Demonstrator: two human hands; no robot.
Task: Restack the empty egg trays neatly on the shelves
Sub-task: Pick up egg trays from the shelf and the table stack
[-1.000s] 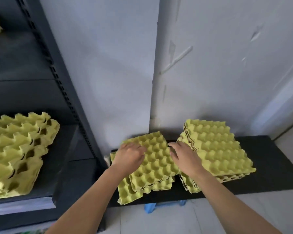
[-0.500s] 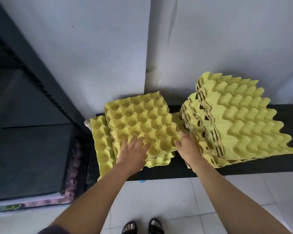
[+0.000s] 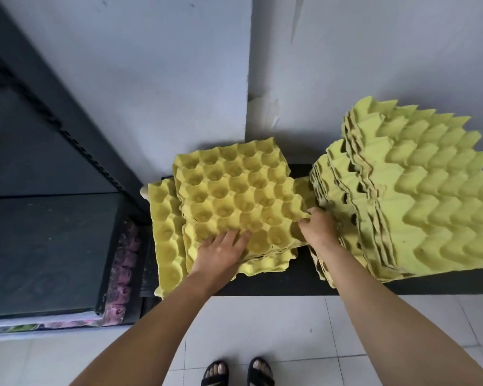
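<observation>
A small pile of yellow egg trays lies cups-up on a low black shelf board; the top trays sit skewed over a lower tray that sticks out to the left. My left hand rests flat on the near edge of the top tray, fingers straight. My right hand grips the right edge of that tray, fingers curled round it. To the right stands a taller, fanned stack of yellow trays, bumps up, tilted and uneven.
A dark metal rack with a black shelf stands at the left; purple egg trays lie under it. Grey walls meet in a corner behind the trays. White floor tiles and my sandalled feet are below.
The view has tilted down and closer. My left hand has slid to the near edge of the top tray; my right hand has moved to its right edge and curled round it.
</observation>
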